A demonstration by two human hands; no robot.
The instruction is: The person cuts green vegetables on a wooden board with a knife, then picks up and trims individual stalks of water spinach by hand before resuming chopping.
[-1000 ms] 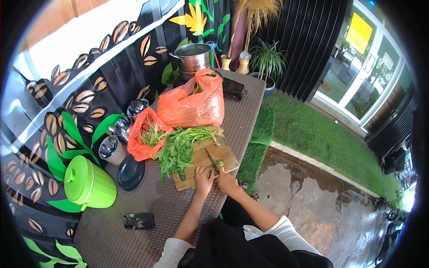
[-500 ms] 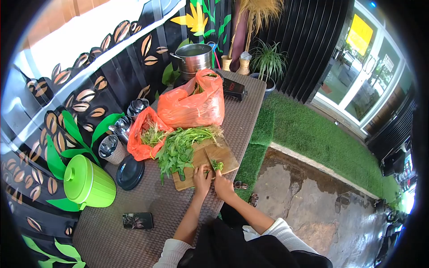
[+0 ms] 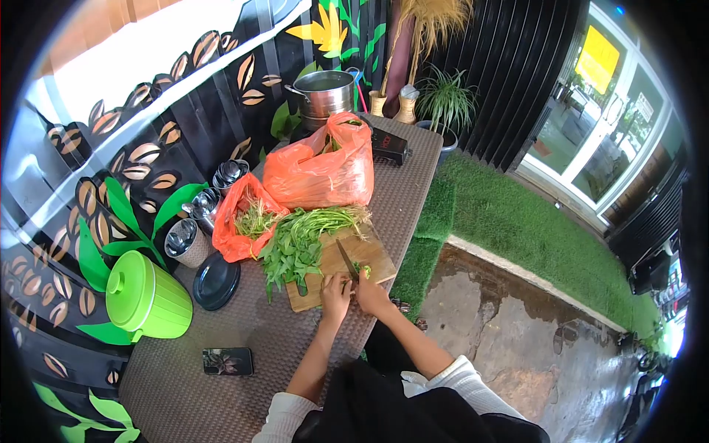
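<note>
My right hand [image 3: 371, 297] is closed around a knife [image 3: 346, 255], its blade slanting up and left over the wooden cutting board [image 3: 378, 255]. Just left of it, my left hand [image 3: 335, 297] rests at the board's near edge with fingers curled; whatever they hold is hidden. A little chopped green [image 3: 365, 270] shows by the knife and my right hand. Leafy green stems [image 3: 295, 247] lie in a heap across the board's far left side, roots pointing right. Behind them sit a small orange plastic bag [image 3: 227, 235] of stems and a larger full orange bag [image 3: 317, 177].
On the woven-top table [image 3: 170, 395] stand a lime-green lidded container [image 3: 151, 299], a dark round lid [image 3: 216, 282], a phone [image 3: 227, 362] and several cutlery holders [image 3: 186, 244]. A steel pot [image 3: 325, 100] is at the far end. The table's right edge runs close beside the board.
The knife and my right hand have shifted slightly, and less chopped green shows beside them. My left hand stays in nearly the same place. The whole view has tilted a little.
</note>
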